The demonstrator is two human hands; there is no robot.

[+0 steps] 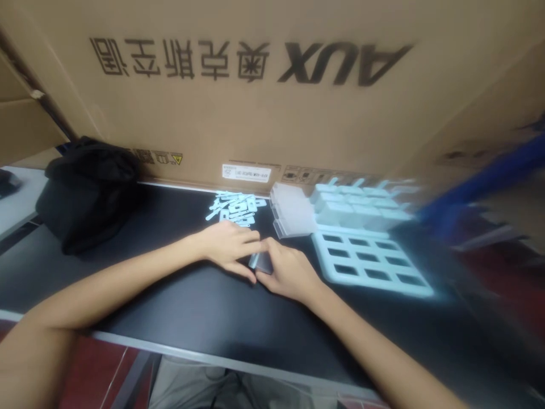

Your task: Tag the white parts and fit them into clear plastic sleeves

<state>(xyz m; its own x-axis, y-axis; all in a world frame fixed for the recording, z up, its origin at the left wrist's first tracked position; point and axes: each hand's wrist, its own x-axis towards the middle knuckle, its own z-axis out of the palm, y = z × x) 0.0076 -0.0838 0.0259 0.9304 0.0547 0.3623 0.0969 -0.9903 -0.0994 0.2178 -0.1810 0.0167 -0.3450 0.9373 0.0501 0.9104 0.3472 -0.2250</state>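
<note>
Between my hands, above the black tabletop (200,307), is a small clear plastic piece (264,263) with a pale blue edge on its left side. My right hand (292,270) is closed on it, thumb below and fingers over the top. From the left, my left hand (232,245) grips its other end, index finger along the top and thumb at the lower edge; the fingers hide part of it. Just beyond my left hand lies a loose pile of flat pale blue sticks (238,207) with openings in them. A stack of clear plastic covers (293,210) stands beyond my right hand.
On the right lies a pale blue frame (360,278) with rectangular openings, and behind it stand several pale blue ice-pop moulds (357,207) with handles. A black bag (89,193) sits at the back left. A large cardboard box (264,119) walls off the back.
</note>
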